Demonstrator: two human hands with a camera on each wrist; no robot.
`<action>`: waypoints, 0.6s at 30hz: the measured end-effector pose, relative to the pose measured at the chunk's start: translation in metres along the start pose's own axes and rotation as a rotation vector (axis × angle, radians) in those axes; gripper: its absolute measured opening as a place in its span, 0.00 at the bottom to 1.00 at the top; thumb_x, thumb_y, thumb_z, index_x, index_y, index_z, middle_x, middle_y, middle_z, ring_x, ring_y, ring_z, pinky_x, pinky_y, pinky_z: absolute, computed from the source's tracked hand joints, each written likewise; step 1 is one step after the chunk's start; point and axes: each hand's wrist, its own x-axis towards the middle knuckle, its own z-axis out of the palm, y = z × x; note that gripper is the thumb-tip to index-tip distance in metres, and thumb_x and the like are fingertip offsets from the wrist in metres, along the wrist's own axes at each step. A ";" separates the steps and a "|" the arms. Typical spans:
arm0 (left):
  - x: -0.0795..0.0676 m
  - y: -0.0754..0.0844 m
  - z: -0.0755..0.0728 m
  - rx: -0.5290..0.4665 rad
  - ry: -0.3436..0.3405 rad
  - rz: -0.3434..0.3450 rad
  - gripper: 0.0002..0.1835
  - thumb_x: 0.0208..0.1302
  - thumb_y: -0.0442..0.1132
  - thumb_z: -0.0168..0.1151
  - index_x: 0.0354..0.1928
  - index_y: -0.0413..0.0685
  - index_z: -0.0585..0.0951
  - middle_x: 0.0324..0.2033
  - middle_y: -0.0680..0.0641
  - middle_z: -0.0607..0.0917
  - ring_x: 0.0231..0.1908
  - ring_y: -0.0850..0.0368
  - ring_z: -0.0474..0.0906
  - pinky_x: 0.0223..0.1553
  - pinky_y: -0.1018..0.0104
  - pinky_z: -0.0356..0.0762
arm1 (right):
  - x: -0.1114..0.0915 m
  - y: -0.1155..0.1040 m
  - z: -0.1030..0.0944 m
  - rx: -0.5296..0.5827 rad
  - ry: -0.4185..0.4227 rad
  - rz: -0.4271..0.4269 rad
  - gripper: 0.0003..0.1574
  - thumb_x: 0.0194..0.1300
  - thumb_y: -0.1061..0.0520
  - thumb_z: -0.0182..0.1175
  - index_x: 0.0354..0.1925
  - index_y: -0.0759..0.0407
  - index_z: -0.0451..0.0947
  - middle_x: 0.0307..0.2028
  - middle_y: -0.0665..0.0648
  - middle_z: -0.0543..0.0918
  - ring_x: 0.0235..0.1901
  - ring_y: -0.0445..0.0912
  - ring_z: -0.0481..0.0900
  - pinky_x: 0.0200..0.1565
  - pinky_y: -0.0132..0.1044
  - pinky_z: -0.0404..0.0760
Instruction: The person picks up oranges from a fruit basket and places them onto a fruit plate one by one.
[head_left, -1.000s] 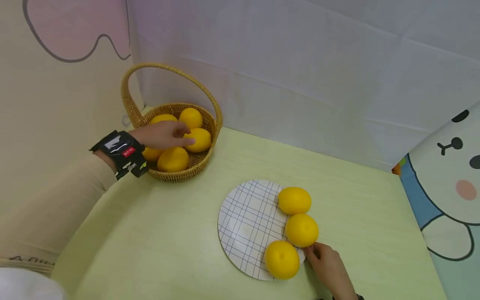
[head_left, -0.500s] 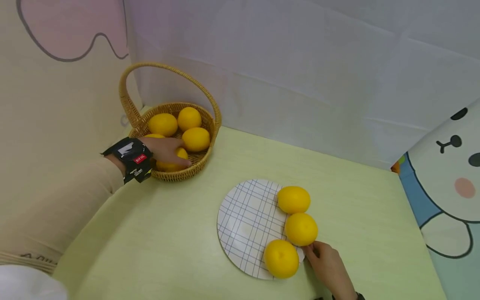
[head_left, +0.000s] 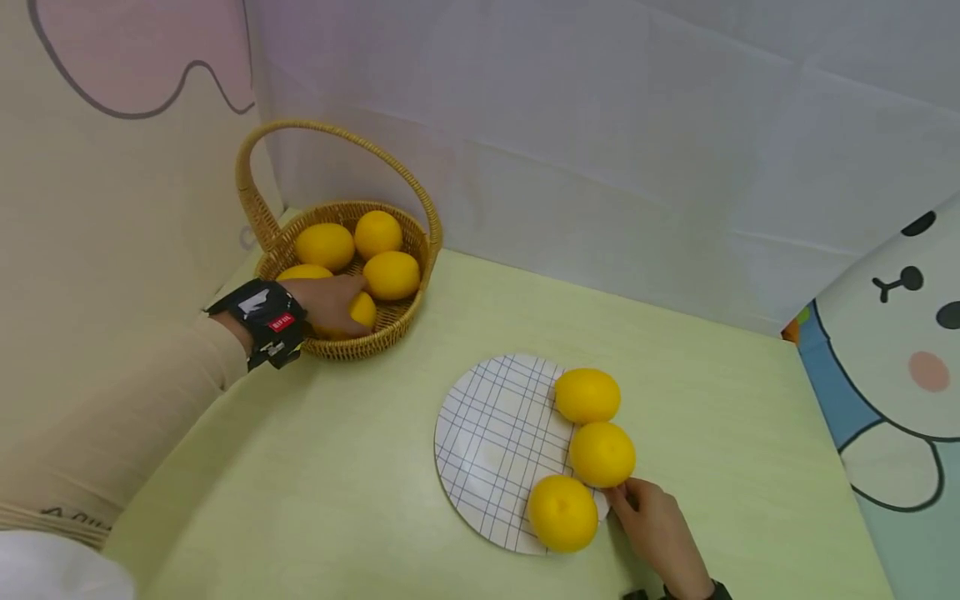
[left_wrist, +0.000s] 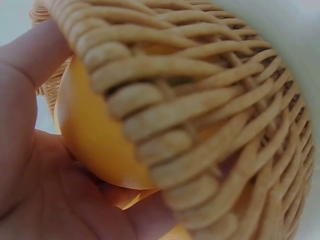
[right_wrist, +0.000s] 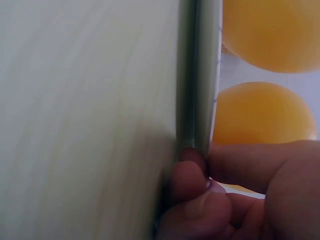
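Observation:
In the head view, my left hand [head_left: 326,304] reaches into the wicker basket [head_left: 360,346] at the back left and grips a yellow lemon [head_left: 363,310], partly covered by the fingers. The left wrist view has that lemon [left_wrist: 102,130] between thumb and fingers, just behind the woven rim [left_wrist: 150,115]. My right hand [head_left: 660,529] pinches the edge of a round white checked plate [head_left: 487,450], thumb on top and fingers below in the right wrist view. Three lemons lie along the plate's right side: one at the back [head_left: 588,396], a middle one [head_left: 602,454], a front one [head_left: 563,513].
Several other lemons [head_left: 325,247] sit in the basket, whose tall handle [head_left: 352,137] arches over it. Pale cloth walls [head_left: 562,150] stand behind and at the left of the light green table [head_left: 360,467]. A white rounded thing [head_left: 60,567] shows at the lower left.
My left hand has moved from above the basket's middle down to the front lemon, and its fingers have closed round it. The right hand stays at the plate's edge.

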 end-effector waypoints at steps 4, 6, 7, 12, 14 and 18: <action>-0.002 0.003 0.000 -0.003 0.007 0.022 0.35 0.64 0.47 0.67 0.63 0.29 0.68 0.58 0.34 0.76 0.57 0.40 0.72 0.63 0.42 0.68 | -0.001 0.000 0.000 0.009 -0.005 0.007 0.20 0.76 0.55 0.56 0.24 0.56 0.71 0.18 0.51 0.64 0.22 0.45 0.65 0.26 0.33 0.61; -0.004 0.003 0.000 -0.003 0.015 0.028 0.34 0.64 0.47 0.67 0.63 0.29 0.68 0.58 0.34 0.76 0.57 0.39 0.72 0.63 0.42 0.68 | -0.001 0.000 0.000 0.012 -0.007 0.009 0.20 0.76 0.55 0.56 0.24 0.56 0.71 0.18 0.51 0.64 0.21 0.45 0.65 0.26 0.33 0.61; -0.004 0.004 0.000 -0.002 0.020 0.030 0.34 0.65 0.47 0.67 0.63 0.29 0.69 0.58 0.34 0.76 0.58 0.39 0.72 0.63 0.42 0.68 | -0.001 0.000 0.000 0.013 -0.007 0.009 0.20 0.76 0.55 0.56 0.24 0.56 0.71 0.18 0.51 0.64 0.21 0.45 0.65 0.26 0.33 0.61; -0.007 0.006 0.000 -0.020 0.032 0.022 0.35 0.65 0.47 0.67 0.64 0.30 0.69 0.58 0.35 0.77 0.57 0.40 0.73 0.63 0.42 0.68 | -0.001 0.000 0.001 0.016 -0.003 -0.002 0.20 0.76 0.55 0.56 0.24 0.56 0.71 0.18 0.51 0.64 0.21 0.45 0.65 0.25 0.33 0.61; -0.009 0.006 -0.002 -0.036 0.035 0.012 0.35 0.64 0.48 0.68 0.65 0.31 0.69 0.57 0.37 0.78 0.55 0.41 0.73 0.61 0.43 0.69 | -0.001 0.000 0.001 0.014 -0.001 -0.009 0.20 0.76 0.55 0.56 0.24 0.56 0.71 0.18 0.51 0.64 0.21 0.45 0.65 0.26 0.33 0.61; -0.012 0.005 -0.006 -0.058 0.060 0.012 0.35 0.62 0.49 0.69 0.62 0.33 0.70 0.52 0.39 0.79 0.50 0.44 0.74 0.56 0.46 0.72 | 0.000 0.000 0.000 0.014 -0.005 -0.012 0.20 0.76 0.55 0.56 0.24 0.56 0.71 0.18 0.51 0.63 0.21 0.45 0.65 0.26 0.33 0.60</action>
